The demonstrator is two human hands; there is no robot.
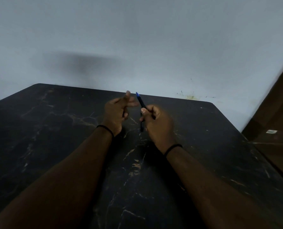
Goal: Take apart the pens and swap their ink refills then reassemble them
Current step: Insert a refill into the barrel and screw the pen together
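Note:
My right hand (155,123) grips a dark pen (142,103) whose blue end points up and to the left, above the black table (55,129). A second dark, slim piece (141,127) hangs straight down from under the same hand's thumb, and its upper end is hidden by the fingers. My left hand (119,111) hovers just left of the pen with its thumb up and fingers loosely stretched toward the blue end. It is blurred, does not touch the pen, and I see nothing in it.
The black marble-patterned table fills the lower view, its far edge (170,97) against a pale wall (137,47). A brown wooden panel (279,113) stands at the right. Both forearms reach in from below, each with a black wristband.

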